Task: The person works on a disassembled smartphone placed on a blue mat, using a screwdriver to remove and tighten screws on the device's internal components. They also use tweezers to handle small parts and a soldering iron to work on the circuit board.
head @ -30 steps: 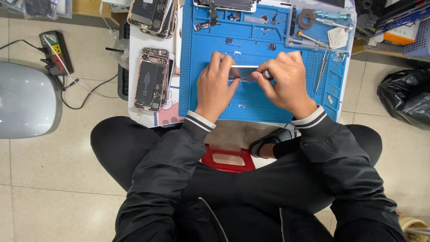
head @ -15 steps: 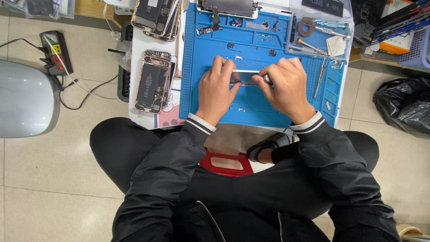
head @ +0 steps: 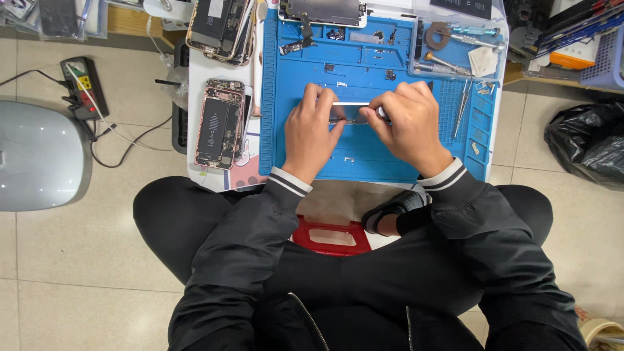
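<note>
Nearby, opened phone (head: 216,122) left of hands (head: 361,127).

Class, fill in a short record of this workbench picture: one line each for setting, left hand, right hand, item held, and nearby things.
setting: blue work mat on a small white table, person seated
left hand: grips the item's left end
right hand: grips its right end
item held: thin silvery phone part, mostly hidden by fingers
nearby: opened phone left of the mat; tweezers at right
</note>
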